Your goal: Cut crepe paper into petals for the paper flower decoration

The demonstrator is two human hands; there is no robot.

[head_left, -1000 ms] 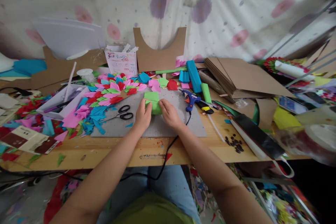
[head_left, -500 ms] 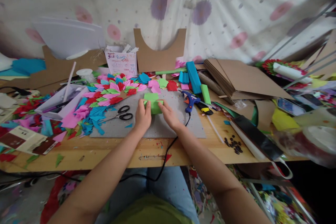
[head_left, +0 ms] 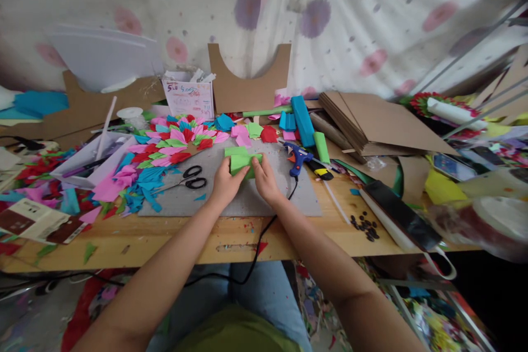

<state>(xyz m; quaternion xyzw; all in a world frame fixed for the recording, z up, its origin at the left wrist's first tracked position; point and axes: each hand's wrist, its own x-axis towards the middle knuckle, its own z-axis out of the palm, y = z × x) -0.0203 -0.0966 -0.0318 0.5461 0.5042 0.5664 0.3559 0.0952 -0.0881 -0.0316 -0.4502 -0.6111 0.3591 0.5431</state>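
A piece of bright green crepe paper (head_left: pixel 240 161), partly folded over, is held between both hands above the grey board (head_left: pixel 264 203). My left hand (head_left: pixel 226 181) grips its left side, thumb lying across the front. At the right edge, my right hand (head_left: pixel 264 179) pinches the paper between thumb and fingers. Black-handled scissors (head_left: pixel 193 177) lie on the board left of my hands. A blue glue gun (head_left: pixel 297 158) rests to the right, its black cord running toward me.
Leaf-shaped paper pieces (head_left: pixel 177 140) in several colours spread at the back left. A white open box (head_left: pixel 93 168) of tools stands left. Cardboard sheets (head_left: pixel 383 124) are stacked at the right, behind dark buttons (head_left: pixel 366 225) and a black-and-white box (head_left: pixel 400 214).
The green paper has been turned and folded, showing a wider front flap. My left thumb has moved across it, and my right hand has shifted slightly right. The view moved slightly.
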